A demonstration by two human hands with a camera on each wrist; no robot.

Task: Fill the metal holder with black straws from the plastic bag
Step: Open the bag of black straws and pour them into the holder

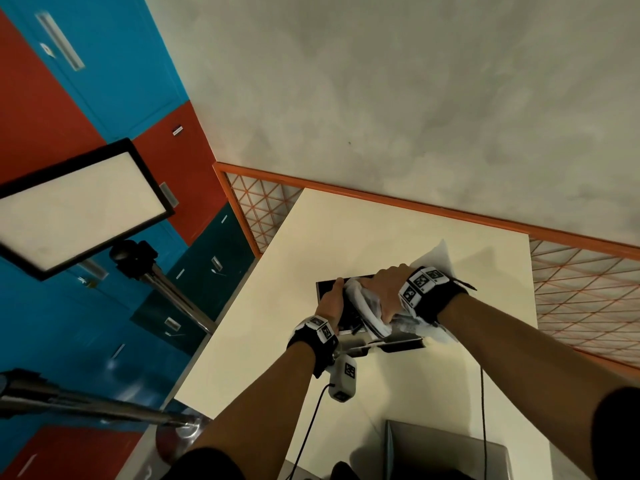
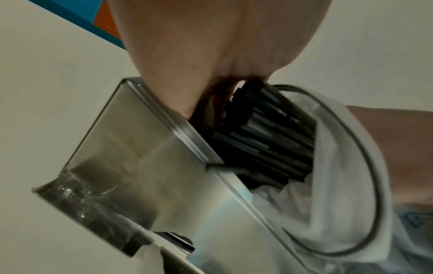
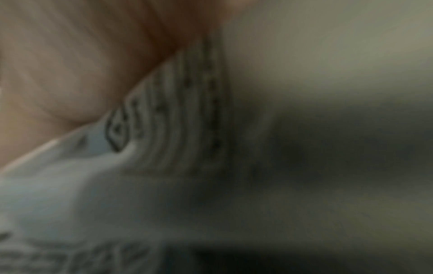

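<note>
The metal holder (image 1: 327, 289) lies tilted on the cream table (image 1: 398, 230). My left hand (image 1: 334, 296) grips its rim; in the left wrist view my fingers (image 2: 187, 96) curl over the shiny holder (image 2: 152, 166) edge. My right hand (image 1: 389, 292) grips the white plastic bag (image 1: 362, 308), holding its open mouth against the holder's opening. A bundle of black straws (image 2: 264, 137) reaches from the bag (image 2: 332, 185) into the holder. The right wrist view is blurred, showing only my palm on the crumpled printed bag (image 3: 168, 115).
An orange-framed lattice railing (image 1: 433, 209) borders the table's far and right sides. A framed light panel (image 1: 79, 209) on a stand is left of the table, with a metal pole (image 1: 86, 407) lower left. A grey box (image 1: 443, 452) sits at the near edge. Cables hang from both wrists.
</note>
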